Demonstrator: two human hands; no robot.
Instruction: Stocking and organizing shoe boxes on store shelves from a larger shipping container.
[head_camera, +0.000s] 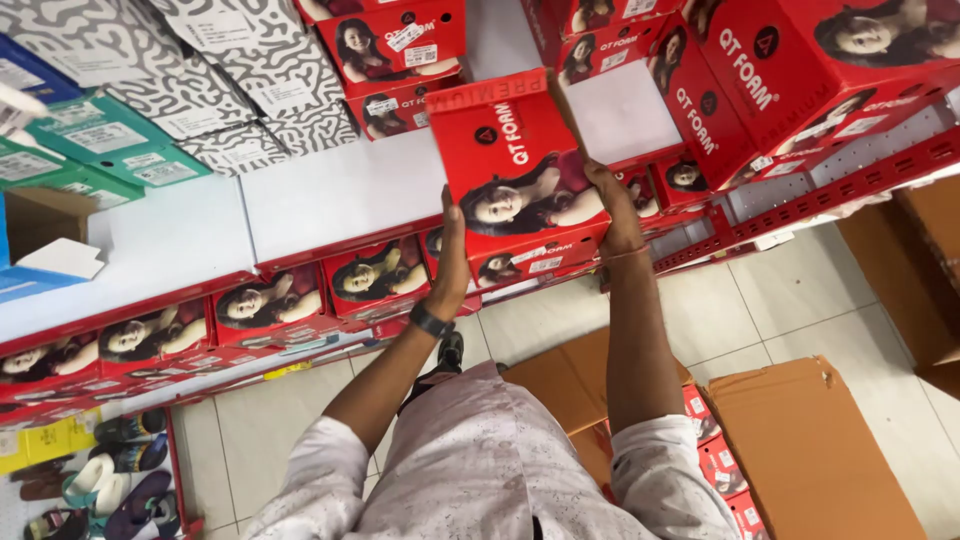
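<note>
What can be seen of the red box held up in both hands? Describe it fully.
The red box is a flat, rectangular carton, seemingly glossy cardboard, with a printed portrait on its lid and a pale label on its near end. It is closed and tilted, raised before white shelves stacked with similar red boxes. The left hand presses its left edge, the right hand its right edge; nothing else touches it.

Cardboard, cloth and tile

The red box (520, 180) looks like smooth, slightly glossy printed card; the brown carton (810, 450) is plain matt cardboard; the shirt (480, 470) is soft patterned cloth; the floor (780, 300) seems to be smooth pale tile.
</note>
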